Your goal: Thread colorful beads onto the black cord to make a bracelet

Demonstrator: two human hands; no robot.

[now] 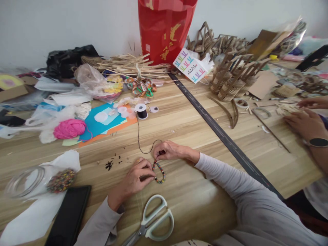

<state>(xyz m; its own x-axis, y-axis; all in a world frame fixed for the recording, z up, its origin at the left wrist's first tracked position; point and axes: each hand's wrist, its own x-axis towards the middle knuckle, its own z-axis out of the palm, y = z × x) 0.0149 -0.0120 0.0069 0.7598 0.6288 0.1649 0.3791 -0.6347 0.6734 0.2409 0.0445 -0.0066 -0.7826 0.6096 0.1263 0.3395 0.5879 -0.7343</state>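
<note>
Head view: left hand [137, 177] and right hand [170, 150] each pinch an end of the curved strand of multicoloured beads [159, 171] on the wooden table [194, 136]. Advisable: keep the black thread [139, 138] taut while knotting.

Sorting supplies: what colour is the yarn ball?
Pink yarn ball, clearest in the head view.

Bright even daylight, soft shadows, warped edges
</note>
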